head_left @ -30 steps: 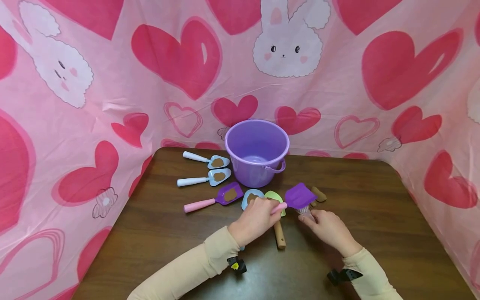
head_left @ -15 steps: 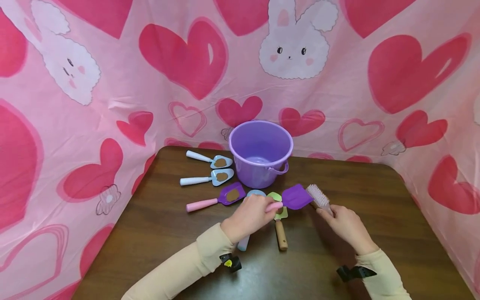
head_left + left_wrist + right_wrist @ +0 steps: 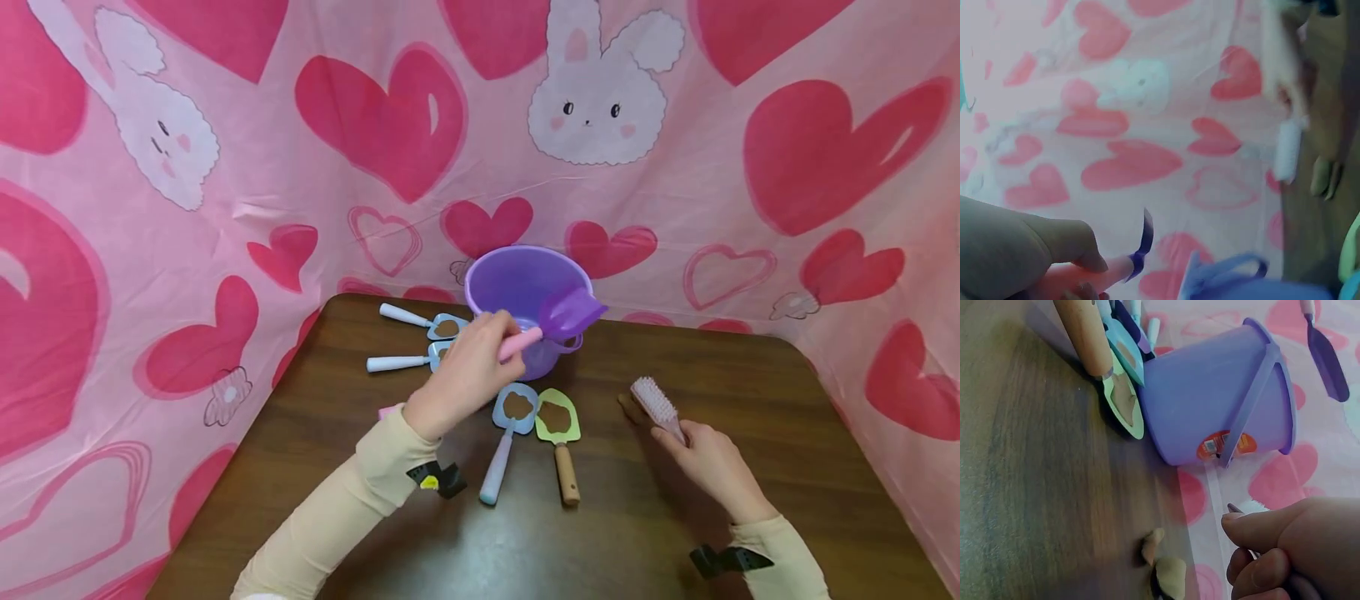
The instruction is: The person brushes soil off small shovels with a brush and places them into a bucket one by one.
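Observation:
My left hand (image 3: 467, 371) grips the pink handle of a toy shovel with a purple blade (image 3: 573, 312), raised in front of the purple bucket (image 3: 534, 364). From the left wrist view the blade (image 3: 1146, 234) looks thin, nearly edge-on. Over on the right, my right hand (image 3: 716, 467) holds a pale scrubbing brush (image 3: 655, 400) by its handle, bristles upward, above the table. Brown lumps (image 3: 1171, 576) lie on the table close to the brush. My right fingers mostly hide the brush in the right wrist view.
Before the bucket lie a light blue shovel (image 3: 495, 471) and a green one with a wooden handle (image 3: 566, 475), brown stuff on both blades. Two white-handled shovels (image 3: 397, 364) lie at the left. A pink handle end (image 3: 386, 412) peeks from behind my left arm. Heart-patterned cloth (image 3: 600, 200) hangs behind.
My left hand has lifted the purple shovel up and away from the brush, to in front of the bucket. The right hand with the brush has moved right, and the brown lumps no longer lie under the shovel.

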A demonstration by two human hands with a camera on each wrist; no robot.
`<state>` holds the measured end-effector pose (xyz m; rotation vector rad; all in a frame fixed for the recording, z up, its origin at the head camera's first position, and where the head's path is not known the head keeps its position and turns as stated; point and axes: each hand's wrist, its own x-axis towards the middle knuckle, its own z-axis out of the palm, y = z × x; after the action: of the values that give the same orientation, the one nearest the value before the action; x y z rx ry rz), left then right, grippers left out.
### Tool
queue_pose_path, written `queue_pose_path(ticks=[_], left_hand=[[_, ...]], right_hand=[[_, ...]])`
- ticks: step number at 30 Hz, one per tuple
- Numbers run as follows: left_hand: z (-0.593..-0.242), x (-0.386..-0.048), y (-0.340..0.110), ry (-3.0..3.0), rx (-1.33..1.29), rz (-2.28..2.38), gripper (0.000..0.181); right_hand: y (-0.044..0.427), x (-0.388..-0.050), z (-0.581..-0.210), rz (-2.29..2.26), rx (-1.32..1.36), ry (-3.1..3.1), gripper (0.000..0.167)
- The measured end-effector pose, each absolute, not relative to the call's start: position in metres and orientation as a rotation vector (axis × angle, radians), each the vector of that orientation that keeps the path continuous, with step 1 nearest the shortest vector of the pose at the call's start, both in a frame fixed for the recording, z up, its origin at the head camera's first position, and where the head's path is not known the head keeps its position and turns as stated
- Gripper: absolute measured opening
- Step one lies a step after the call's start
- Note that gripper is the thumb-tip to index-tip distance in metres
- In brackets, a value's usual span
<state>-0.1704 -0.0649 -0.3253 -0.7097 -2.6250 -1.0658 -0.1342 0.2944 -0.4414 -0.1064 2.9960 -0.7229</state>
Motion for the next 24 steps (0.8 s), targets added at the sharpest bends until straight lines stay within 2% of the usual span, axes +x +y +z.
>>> queue_pose_path(ticks=[6, 13, 24], left_hand=[[-0.320, -0.204, -0.067, -2.563, -0.599, -0.999, 0.016], [-0.340, -0.228, -0.054, -2.529, -0.464, -1.051, 0.012], [-0.359, -0.247, -0.044, -2.493, -0.474, -0.970, 0.019]], right_hand=[[0.299, -0.132, -0.445, -0.719, -0.080, 2.990, 0.039], [0.296, -0.130, -0.451, -0.719, -0.101, 3.000, 0.036], [0.290, -0.129, -0.455, -0.747, -0.120, 2.997, 0.033]])
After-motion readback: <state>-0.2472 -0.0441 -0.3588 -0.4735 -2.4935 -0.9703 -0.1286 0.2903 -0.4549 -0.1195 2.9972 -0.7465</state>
